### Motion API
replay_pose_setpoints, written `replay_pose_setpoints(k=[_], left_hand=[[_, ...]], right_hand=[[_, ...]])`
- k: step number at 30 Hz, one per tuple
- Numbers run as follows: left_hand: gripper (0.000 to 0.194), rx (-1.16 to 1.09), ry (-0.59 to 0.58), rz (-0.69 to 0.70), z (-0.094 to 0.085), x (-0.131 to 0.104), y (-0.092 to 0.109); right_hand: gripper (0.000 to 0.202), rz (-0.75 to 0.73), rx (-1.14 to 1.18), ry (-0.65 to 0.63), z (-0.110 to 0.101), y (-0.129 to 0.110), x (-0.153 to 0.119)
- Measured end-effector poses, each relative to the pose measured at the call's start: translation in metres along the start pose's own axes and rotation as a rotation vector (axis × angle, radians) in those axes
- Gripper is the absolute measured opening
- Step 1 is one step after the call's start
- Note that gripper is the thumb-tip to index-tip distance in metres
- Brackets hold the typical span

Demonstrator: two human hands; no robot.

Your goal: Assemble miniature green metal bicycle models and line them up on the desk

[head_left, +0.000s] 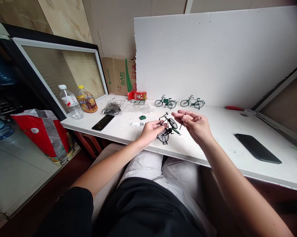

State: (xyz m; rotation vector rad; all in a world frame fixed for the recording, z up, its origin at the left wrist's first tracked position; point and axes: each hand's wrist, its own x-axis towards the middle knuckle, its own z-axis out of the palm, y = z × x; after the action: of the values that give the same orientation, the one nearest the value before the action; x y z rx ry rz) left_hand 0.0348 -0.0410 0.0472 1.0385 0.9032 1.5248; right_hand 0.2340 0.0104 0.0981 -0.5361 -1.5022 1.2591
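My left hand (151,131) is closed on a small model bicycle (173,124), tilted above the front part of the table. Its thin frame is green and black, and both spoked wheels show. Just to the right, my right hand (196,125) pinches a thin dark stick-like part (181,126) between thumb and finger, apart from the bicycle. What kind of part it is I cannot make out. On the table behind my left hand lie a little green piece (142,117) and a white printed slip (136,124).
Two finished-looking model bicycles (165,102) stand at the back by a white board (212,49). Left are a phone (103,122), a bag of black parts (111,108), a water bottle (71,102) and a drink bottle (87,99). A dark phone-like slab (258,148) lies right.
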Motion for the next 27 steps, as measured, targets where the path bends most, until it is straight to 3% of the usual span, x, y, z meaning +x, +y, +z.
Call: replay_pose_setpoints(k=[6, 11, 15, 27], left_hand=[[0.048, -0.043, 0.029, 0.025, 0.006, -0.004, 0.006], [0.049, -0.057, 0.022, 0.078, 0.016, -0.015, 0.014], [0.055, -0.042, 0.005, 0.133, 0.021, -0.023, 0.018], [0.050, 0.002, -0.053, 0.196, 0.026, -0.032, 0.025]], right_hand=[[0.033, 0.001, 0.060, -0.070, 0.008, -0.006, -0.002], [0.029, -0.225, -0.020, 0.051, 0.021, -0.027, -0.012], [0.030, -0.296, -0.092, 0.118, 0.032, -0.036, -0.021], [0.037, -0.199, -0.219, 0.004, 0.036, -0.018, -0.023]])
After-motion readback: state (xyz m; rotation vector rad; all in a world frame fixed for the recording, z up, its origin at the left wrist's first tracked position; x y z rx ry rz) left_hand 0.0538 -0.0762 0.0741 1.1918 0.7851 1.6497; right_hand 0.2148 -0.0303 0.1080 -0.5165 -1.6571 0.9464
